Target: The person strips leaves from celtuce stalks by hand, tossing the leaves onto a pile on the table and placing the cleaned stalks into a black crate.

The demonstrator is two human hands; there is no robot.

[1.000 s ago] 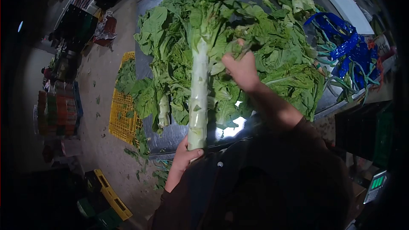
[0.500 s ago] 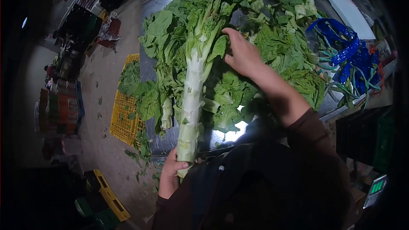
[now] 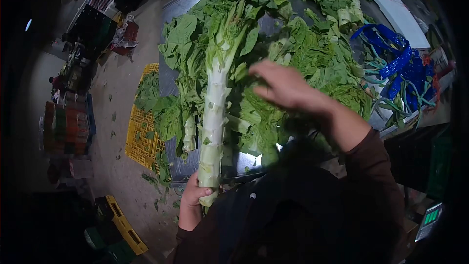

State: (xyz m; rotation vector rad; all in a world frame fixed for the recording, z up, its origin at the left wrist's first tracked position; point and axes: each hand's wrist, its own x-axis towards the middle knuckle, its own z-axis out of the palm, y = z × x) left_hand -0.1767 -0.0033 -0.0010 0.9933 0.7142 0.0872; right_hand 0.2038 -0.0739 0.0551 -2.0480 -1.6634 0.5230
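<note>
A thick celtuce [image 3: 213,112], its stem pale and its top leafy, stands out before me with its leaves pointing away. My left hand [image 3: 192,196] is closed round the bottom end of that stem, thumb across it. Just right of the upper stem hovers my right hand [image 3: 283,85], slightly blurred, fingers apart and nothing visible in them. Loose green leaves [image 3: 261,117] lie on the metal table [image 3: 168,76] beneath it. A second, shorter celtuce stem [image 3: 189,134] rests to the left of the held one.
A yellow plastic crate [image 3: 139,139] with leaves on it stands left of the table. More celtuce [image 3: 349,12] lies at the back. Blue strapping [image 3: 398,63] and a white foam board [image 3: 395,10] are at the right. A scale display [image 3: 431,216] glows at lower right.
My right hand has come down toward me, away from the leaves by the upper stem. The celtuce in my left hand has shifted slightly left.
</note>
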